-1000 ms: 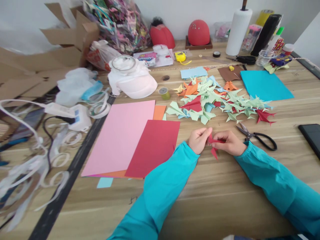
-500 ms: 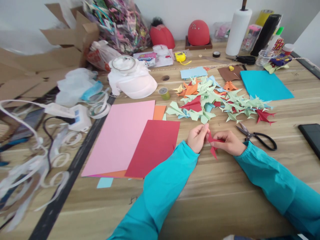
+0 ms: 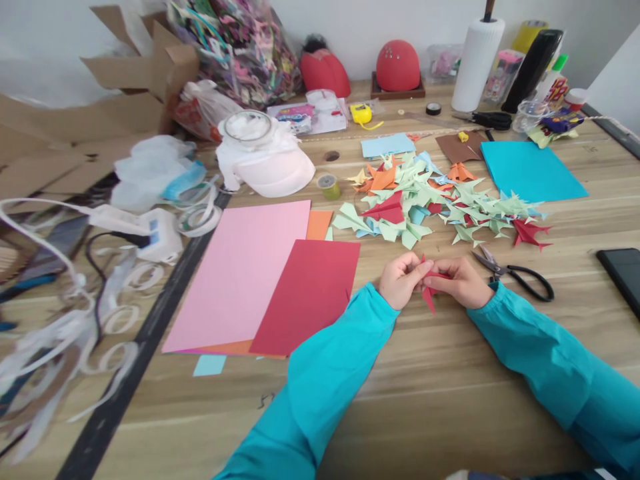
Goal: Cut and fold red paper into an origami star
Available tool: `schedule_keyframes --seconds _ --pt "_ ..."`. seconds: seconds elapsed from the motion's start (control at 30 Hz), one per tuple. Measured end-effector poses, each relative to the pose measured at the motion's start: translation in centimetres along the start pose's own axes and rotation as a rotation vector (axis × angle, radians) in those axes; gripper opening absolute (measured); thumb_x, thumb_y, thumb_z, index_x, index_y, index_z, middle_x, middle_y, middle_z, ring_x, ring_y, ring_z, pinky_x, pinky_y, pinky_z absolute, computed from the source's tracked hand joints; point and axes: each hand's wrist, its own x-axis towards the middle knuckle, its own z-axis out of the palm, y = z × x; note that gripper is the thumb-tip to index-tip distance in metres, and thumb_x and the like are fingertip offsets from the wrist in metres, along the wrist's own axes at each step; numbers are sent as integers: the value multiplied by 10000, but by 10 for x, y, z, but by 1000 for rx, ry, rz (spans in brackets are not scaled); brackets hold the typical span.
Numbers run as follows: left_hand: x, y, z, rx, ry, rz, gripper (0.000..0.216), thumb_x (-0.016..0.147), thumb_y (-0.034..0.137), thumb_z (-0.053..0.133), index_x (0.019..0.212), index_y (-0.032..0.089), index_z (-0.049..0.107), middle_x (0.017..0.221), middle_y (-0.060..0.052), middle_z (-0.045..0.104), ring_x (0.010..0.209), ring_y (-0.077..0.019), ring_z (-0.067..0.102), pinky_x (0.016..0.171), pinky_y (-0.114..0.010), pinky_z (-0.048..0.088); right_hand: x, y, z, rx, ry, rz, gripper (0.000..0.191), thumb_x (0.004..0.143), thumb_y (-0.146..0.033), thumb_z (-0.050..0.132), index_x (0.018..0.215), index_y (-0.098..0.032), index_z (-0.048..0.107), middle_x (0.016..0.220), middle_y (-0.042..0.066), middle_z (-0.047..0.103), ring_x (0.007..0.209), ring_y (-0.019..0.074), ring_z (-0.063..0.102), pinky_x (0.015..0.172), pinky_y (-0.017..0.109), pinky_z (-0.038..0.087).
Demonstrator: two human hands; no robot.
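Observation:
Between my hands is a small folded red paper piece [image 3: 429, 300], with pointed ends showing above and below the fingers. My left hand [image 3: 403, 279] pinches its left side between thumb and fingers. From the other side my right hand [image 3: 459, 281] grips it, the fingertips of both hands close together. Part of the fold is hidden by the fingers. Just beyond lies a pile of folded paper pieces [image 3: 410, 193], mostly pale green with some red, orange and blue. Scissors with black handles [image 3: 525, 279] rest beside my right wrist.
To the left lie a red sheet [image 3: 310, 300] and a pink sheet [image 3: 245, 273]. A blue sheet [image 3: 535, 170] is at the back right, a phone [image 3: 623, 277] at the right edge. A white cap [image 3: 280, 170], a spool [image 3: 329, 187] and a power strip [image 3: 160, 237] stand further left.
My left hand has moved slightly right and down, closer to the right hand, and now covers more of the red paper piece. My right hand stays nearly in place.

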Motion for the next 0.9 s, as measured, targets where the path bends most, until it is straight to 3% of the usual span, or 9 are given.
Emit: schedule_keyframes --seconds 0.2,0.43,0.67,0.8,0.9 --pt "5 2 -3 -70 148 62 357 699 458 587 574 165 425 430 58 459 388 -49 402 403 -182 321 2 5 0 167 250 -6 221 656 -344 683 667 -142 596 570 7 609 508 102 522 503 236 418" --pt "1 3 -1 -47 5 -6 343 656 460 626 614 140 510 444 35 487 403 -62 437 415 -199 341 6 11 -3 336 459 -42 229 622 -301 718 602 -163 537 517 -8 603 432 86 495 439 218 396" --pt "0 1 -1 -116 17 -8 335 615 436 666 647 146 502 454 40 517 402 -67 458 415 -195 363 5 12 -5 325 383 -5 222 601 -268 730 566 -159 539 464 -28 567 405 75 469 421 203 374" --pt "2 0 -3 -98 64 29 353 643 433 648 569 153 447 390 50 473 365 -57 429 403 -188 334 3 5 -2 233 342 -45 243 680 -358 659 576 -166 551 497 -21 561 441 85 479 450 218 392" --pt "3 -1 -4 -108 141 60 363 646 440 644 565 156 432 390 54 471 352 -57 426 396 -190 338 1 0 2 138 211 -49 262 718 -413 609 644 -163 589 572 -6 577 514 99 509 500 227 418"
